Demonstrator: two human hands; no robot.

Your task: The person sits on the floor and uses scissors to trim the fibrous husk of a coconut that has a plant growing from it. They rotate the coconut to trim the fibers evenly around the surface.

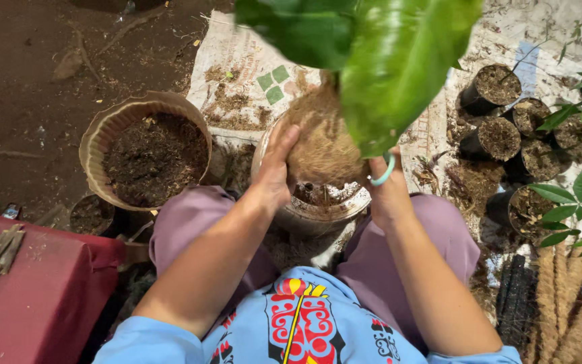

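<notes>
We see the fibrous brown root ball (321,145) of a large-leaved plant (385,61) held just above the round pot (311,212) between the person's knees; the left hand (277,165) lies flat and spread against its left side, while the right hand (385,185) (a pale green ring-shaped thing hooked on it) presses its right side. Left of the pot stands a ribbed tub of soil (146,152); right of it, small black nursery pots (506,128).

Under the left hand's fingers (284,145) lies a rough, fibrous coir-wrapped root ball (323,152), matt brown. Above the fingers, leaves (399,67) are glossy and smooth. Below them, the pot (311,217) looks like dull plastic (dusty). Left of them, a ribbed basket (102,131) holds crumbly soil.
</notes>
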